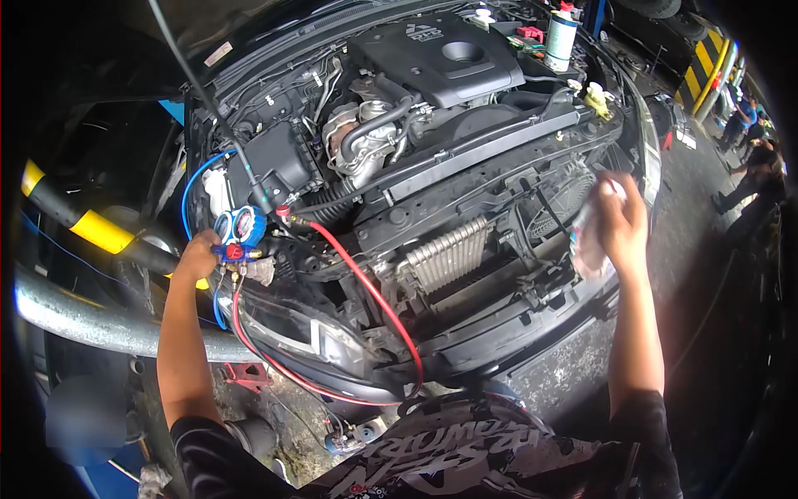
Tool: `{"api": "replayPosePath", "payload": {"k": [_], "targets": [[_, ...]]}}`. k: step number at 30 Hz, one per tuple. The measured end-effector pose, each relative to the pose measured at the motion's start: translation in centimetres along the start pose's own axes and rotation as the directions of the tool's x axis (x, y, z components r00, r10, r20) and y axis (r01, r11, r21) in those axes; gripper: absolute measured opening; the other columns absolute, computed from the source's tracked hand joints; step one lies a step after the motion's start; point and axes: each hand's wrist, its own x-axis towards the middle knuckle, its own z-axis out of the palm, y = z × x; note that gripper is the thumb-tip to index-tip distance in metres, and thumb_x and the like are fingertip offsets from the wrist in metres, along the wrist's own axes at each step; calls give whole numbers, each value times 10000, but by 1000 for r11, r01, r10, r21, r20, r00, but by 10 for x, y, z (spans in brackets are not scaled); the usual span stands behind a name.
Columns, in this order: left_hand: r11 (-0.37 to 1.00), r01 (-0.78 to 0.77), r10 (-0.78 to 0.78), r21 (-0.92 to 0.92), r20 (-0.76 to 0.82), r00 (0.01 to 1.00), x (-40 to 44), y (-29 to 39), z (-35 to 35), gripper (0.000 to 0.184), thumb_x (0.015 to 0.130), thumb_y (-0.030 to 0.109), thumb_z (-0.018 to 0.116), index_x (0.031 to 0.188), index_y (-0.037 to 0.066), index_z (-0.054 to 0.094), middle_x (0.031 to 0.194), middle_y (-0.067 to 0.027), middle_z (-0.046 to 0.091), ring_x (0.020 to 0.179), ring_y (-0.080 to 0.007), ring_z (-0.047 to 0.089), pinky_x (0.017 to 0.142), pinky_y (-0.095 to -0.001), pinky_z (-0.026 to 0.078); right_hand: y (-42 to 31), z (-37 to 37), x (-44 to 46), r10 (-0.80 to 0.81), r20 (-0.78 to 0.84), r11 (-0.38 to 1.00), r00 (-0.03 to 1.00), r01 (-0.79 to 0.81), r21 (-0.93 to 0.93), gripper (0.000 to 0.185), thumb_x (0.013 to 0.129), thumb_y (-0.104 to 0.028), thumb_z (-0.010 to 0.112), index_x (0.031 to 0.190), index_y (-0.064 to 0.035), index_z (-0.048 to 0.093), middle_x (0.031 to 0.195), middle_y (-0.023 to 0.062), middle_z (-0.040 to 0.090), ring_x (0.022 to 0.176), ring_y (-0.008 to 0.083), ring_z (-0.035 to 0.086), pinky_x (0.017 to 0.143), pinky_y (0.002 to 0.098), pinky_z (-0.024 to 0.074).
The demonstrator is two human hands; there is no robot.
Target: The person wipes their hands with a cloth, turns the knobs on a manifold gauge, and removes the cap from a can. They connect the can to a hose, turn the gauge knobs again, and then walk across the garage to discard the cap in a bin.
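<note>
My left hand (198,254) is closed on the left side of a manifold gauge set (239,229) with two round dials and blue and red knobs. A red hose (366,287) curves from near the gauges across the car's front, and a blue hose (188,193) runs up behind them. On the right, my right hand (625,218) is closed around a whitish rag (588,243), slightly blurred, above the front of the open engine bay. Below it and to the left is a finned cooler (449,254). The engine cover (432,54) lies farther back.
A white spray can (561,40) stands at the back right of the bay. A metal pipe (125,328) and a yellow-black bar (100,231) cross at left. A hood prop rod (195,79) slants down. Several people (752,166) are at far right. A red jack stand (247,376) sits on the floor.
</note>
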Motion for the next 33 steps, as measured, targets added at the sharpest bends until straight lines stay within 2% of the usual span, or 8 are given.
{"api": "replayPosePath", "payload": {"k": [4, 7, 10, 12, 17, 25, 27, 33], "targets": [[539, 839, -813, -73, 216, 540, 2, 122, -44, 668, 1037, 557, 537, 1100, -90, 688, 1088, -343, 714, 1083, -414, 712, 987, -478, 557, 10, 68, 81, -367, 195, 850, 909, 413, -326, 429, 983, -320, 701, 1282, -16, 652, 1134, 185, 698, 1111, 345, 651, 996, 399, 492], [586, 809, -794, -36, 174, 583, 10, 49, -2, 674, 1051, 556, 531, 1112, -98, 680, 977, -308, 731, 834, -379, 771, 721, -472, 631, 64, 113, 101, -398, 445, 674, 802, 585, -451, 726, 919, -520, 722, 1446, -45, 565, 1333, 210, 600, 1326, 414, 526, 1112, 529, 416], [909, 276, -300, 312, 31, 953, -2, -35, 37, 280, 967, 216, 656, 1179, 36, 682, 1147, -269, 727, 1122, -372, 710, 998, -470, 548, 94, 118, 102, -362, 576, 644, 732, 644, -413, 828, 923, -526, 717, 1542, -38, 466, 1486, 239, 511, 1394, 443, 471, 1188, 589, 347], [953, 301, -302, 18, 7, 953, -10, -6, 12, 293, 899, 123, 730, 1169, 25, 672, 1084, -217, 740, 1086, -362, 713, 1001, -445, 534, 85, 98, 127, -282, 601, 835, 748, 500, -230, 813, 916, -445, 757, 1537, -9, 465, 1496, 257, 529, 1419, 454, 468, 1205, 542, 356], [582, 807, -801, -98, 106, 590, 7, 74, -16, 192, 962, 175, 671, 1057, 15, 718, 1037, -231, 738, 1032, -354, 730, 916, -451, 576, 122, 66, 274, -414, 119, 855, 902, 431, -289, 846, 891, -461, 826, 1489, 35, 492, 1434, 287, 579, 1364, 407, 552, 1144, 469, 438], [784, 609, -620, 123, 119, 775, -12, 23, -6, 386, 989, 380, 691, 1112, 21, 759, 971, -198, 778, 991, -348, 755, 892, -435, 578, 219, 40, 517, -385, -332, 829, 861, 165, -534, 1411, 651, -746, 877, 1594, 99, 254, 1602, 385, 347, 1506, 515, 345, 1247, 527, 315], [333, 936, -920, -112, 180, 348, 17, 95, -31, 495, 1037, 456, 621, 1085, -21, 742, 885, -238, 754, 952, -384, 748, 874, -457, 573, 225, 46, 541, -281, -376, 815, 883, 12, -580, 1488, 643, -785, 856, 1621, 96, 162, 1619, 363, 331, 1517, 491, 338, 1257, 507, 294], [835, 447, -516, 320, 176, 839, 0, 24, -1, 321, 919, 242, 733, 1002, -68, 720, 958, -286, 721, 954, -436, 722, 902, -468, 570, 268, 59, 610, -136, -417, 822, 899, -132, -553, 1584, 573, -834, 850, 1617, 97, 108, 1609, 347, 349, 1489, 453, 414, 1234, 475, 347]]}}
